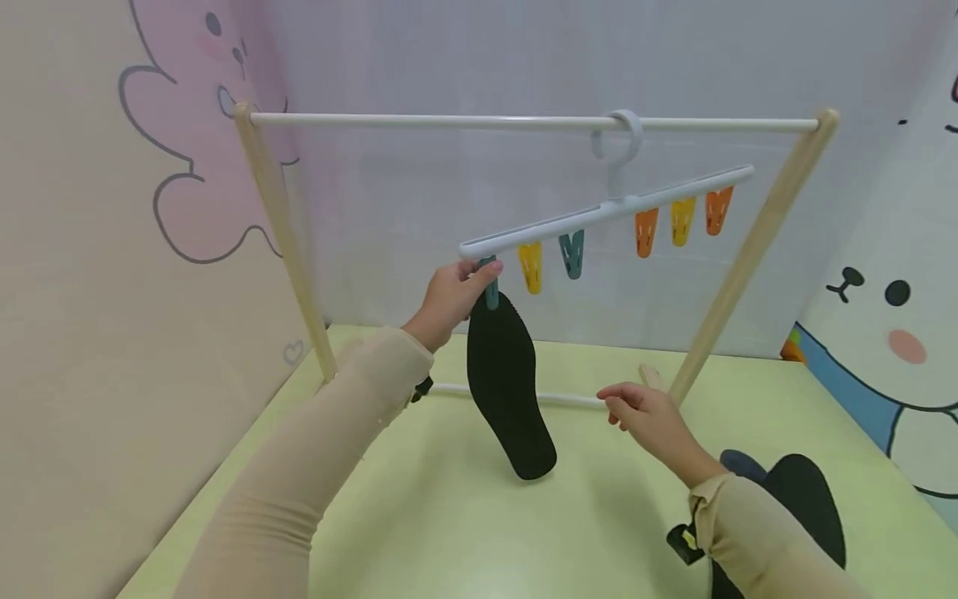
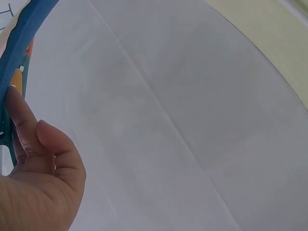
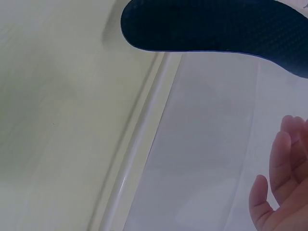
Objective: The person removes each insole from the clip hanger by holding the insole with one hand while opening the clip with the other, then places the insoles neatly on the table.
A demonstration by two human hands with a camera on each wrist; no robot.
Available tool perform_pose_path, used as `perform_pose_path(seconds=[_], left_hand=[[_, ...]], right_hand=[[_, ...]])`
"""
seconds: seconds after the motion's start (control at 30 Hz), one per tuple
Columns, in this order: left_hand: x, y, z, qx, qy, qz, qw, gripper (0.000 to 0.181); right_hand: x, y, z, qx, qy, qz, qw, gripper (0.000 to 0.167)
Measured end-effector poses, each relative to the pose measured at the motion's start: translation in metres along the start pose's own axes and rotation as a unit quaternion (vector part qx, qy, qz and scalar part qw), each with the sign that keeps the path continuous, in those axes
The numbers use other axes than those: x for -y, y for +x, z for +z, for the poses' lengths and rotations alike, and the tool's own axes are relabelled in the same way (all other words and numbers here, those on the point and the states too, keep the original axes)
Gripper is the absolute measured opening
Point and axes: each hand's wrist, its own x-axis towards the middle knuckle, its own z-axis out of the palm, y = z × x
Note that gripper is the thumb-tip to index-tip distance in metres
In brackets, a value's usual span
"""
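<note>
A black shoe insole [image 1: 509,383] hangs toe-up from a teal clothespin [image 1: 491,295] at the low left end of a white clip hanger [image 1: 554,226]. My left hand [image 1: 449,299] pinches that clothespin, with the thumb across its front. The left wrist view shows the hand [image 2: 45,163] beside the insole's blue edge [image 2: 24,36]; part of the clothespin is hidden there. To the right of the insole, my right hand [image 1: 647,420] is held in the air with relaxed fingers and nothing in it. The right wrist view has this hand [image 3: 288,178] apart from the insole [image 3: 207,26].
Several yellow, teal and orange clothespins [image 1: 645,233] dangle along the hanger, which hooks over the white top rod [image 1: 434,121] of a wooden-legged rack [image 1: 756,249]. More dark insoles [image 1: 808,499] lie at the right on the pale yellow table [image 1: 419,532], partly under the right sleeve.
</note>
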Motion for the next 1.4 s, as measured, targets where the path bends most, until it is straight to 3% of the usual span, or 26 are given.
perform_pose_path(seconds=[0.37, 0.73, 1.03, 1.17, 1.4], left_hand=[[0.003, -0.003, 0.005, 0.006, -0.005, 0.008, 0.9999, 0.034], [0.003, -0.005, 0.011, 0.029, -0.008, -0.017, 0.9994, 0.035], [0.002, -0.01, 0.015, 0.044, -0.006, -0.007, 0.999, 0.034], [0.001, -0.012, 0.015, 0.029, 0.004, 0.007, 0.9995, 0.034], [-0.002, -0.01, 0.013, -0.035, -0.014, 0.023, 0.999, 0.034]], right_hand=[[0.018, 0.016, 0.011, 0.014, -0.021, -0.029, 0.9992, 0.02], [0.04, 0.033, 0.025, 0.014, -0.041, -0.023, 0.9988, 0.029], [0.044, 0.037, 0.043, 0.036, 0.03, 0.006, 0.9989, 0.03], [0.046, 0.037, 0.047, 0.03, 0.039, 0.001, 0.9988, 0.02], [0.049, 0.037, 0.051, 0.009, 0.032, -0.022, 0.9992, 0.015]])
